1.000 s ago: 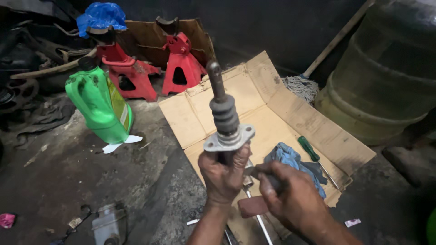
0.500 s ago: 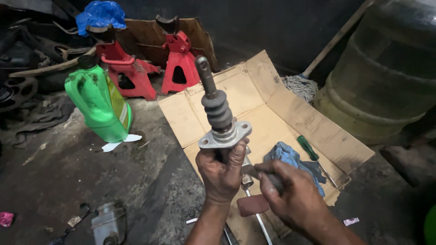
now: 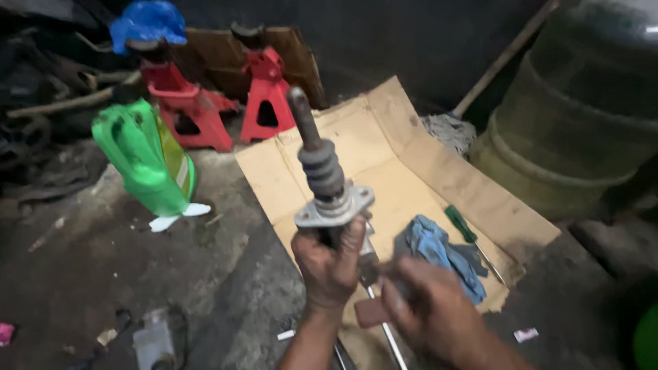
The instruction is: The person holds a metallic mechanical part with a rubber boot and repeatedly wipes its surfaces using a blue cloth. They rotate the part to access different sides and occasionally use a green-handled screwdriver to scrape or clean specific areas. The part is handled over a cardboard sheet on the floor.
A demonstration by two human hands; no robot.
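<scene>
My left hand [image 3: 330, 264] grips the body of a metal cylinder part [image 3: 322, 175], held upright with its rod, ribbed rubber boot and flat flange pointing up and tilted a little to the left. My right hand [image 3: 428, 312] is blurred, just right of the left hand and below the flange, its fingers curled against the lower end of the part. What it holds is too blurred to tell. Both hands hover over a flattened cardboard sheet [image 3: 404, 171] on the floor.
A blue rag [image 3: 435, 247] and a green-handled screwdriver [image 3: 469, 236] lie on the cardboard. A green plastic jug [image 3: 144, 161] stands left, two red jack stands [image 3: 264, 92] behind. A large dark drum [image 3: 582, 116] is at right. Small scraps litter the dirty floor.
The cylinder part has tilted further left and shifted slightly left in my left hand. My right hand has moved and is now blurred.
</scene>
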